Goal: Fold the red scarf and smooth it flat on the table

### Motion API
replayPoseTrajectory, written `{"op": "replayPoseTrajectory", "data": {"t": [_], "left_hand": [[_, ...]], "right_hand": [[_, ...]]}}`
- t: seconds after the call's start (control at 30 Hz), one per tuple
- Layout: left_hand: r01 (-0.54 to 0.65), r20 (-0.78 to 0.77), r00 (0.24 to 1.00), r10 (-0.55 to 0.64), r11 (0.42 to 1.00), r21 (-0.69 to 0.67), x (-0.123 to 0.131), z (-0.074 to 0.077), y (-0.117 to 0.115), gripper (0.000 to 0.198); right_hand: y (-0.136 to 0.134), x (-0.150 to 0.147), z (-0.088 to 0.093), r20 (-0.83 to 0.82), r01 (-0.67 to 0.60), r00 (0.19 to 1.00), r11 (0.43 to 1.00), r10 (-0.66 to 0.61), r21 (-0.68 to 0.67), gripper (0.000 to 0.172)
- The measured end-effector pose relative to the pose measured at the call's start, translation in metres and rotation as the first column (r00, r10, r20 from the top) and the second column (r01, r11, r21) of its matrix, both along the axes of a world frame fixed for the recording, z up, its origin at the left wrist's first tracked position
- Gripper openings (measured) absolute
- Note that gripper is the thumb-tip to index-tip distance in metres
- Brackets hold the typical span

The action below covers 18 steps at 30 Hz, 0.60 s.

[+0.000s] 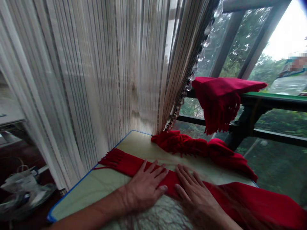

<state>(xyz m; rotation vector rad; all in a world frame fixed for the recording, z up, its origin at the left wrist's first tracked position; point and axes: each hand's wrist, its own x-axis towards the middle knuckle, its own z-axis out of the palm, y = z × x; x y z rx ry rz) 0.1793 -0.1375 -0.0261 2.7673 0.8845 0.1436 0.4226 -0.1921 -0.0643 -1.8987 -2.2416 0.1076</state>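
Note:
A long red scarf (130, 163) lies stretched across a pale table (96, 188) with a blue edge. Its fringed end rests at the table's left edge, and the wider part runs off toward the lower right. My left hand (146, 185) is pressed flat on the scarf, fingers spread. Just to its right, my right hand (192, 188) also lies flat on the cloth with its fingers stretched out. Neither hand grips anything. Behind them a bunched red scarf (192, 143) lies along the far edge of the table.
Another red fringed scarf (218, 99) hangs over a green railing (275, 97) by the window. A sheer striped curtain (96, 80) with a beaded border touches the table's back corner. Plastic bags (26, 191) lie at the lower left. Dark strands blur the lower middle.

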Motion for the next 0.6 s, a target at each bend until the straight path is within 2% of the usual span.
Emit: {"op": "replayPoseTrajectory", "data": {"t": [0.1,0.23,0.3,0.37,0.43,0.47,0.53,0.6], "left_hand": [[-0.094,-0.069,0.993,0.094,0.996,0.010,-0.033,0.000,0.031,0.059],[-0.224,-0.158,0.962,0.224,0.974,0.017,-0.098,0.000,0.073,0.057],[-0.279,-0.190,0.940,0.282,0.959,0.044,-0.127,0.000,0.089,0.057],[-0.318,-0.214,0.921,0.324,0.946,0.064,-0.145,0.002,0.099,0.058],[-0.369,-0.214,0.900,0.380,0.925,0.089,-0.147,0.007,0.104,0.059],[-0.387,-0.191,0.896,0.400,0.916,0.106,-0.139,0.010,0.103,0.060],[-0.369,-0.105,0.918,0.383,0.920,0.135,-0.110,0.017,0.096,0.060],[-0.256,-0.018,0.965,0.261,0.956,0.143,-0.065,0.021,0.080,0.058]], "right_hand": [[0.000,-0.002,0.004,-0.002,0.000,1.000,0.998,0.000,-0.056,0.072],[-0.001,-0.006,0.014,-0.003,0.002,1.000,0.993,-0.002,-0.116,0.074],[-0.002,-0.008,0.018,-0.024,0.008,1.000,0.992,-0.011,-0.125,0.075],[-0.003,-0.010,0.021,-0.057,0.010,0.998,0.993,-0.017,-0.120,0.075],[-0.004,-0.011,0.024,-0.094,-0.004,0.996,0.995,-0.006,-0.104,0.076],[-0.005,-0.011,0.027,-0.109,-0.016,0.994,0.995,0.005,-0.099,0.076],[-0.005,-0.012,0.034,-0.137,-0.027,0.990,0.997,0.017,-0.075,0.075],[-0.006,-0.012,0.040,-0.159,0.002,0.987,1.000,-0.002,-0.001,0.074]]}}
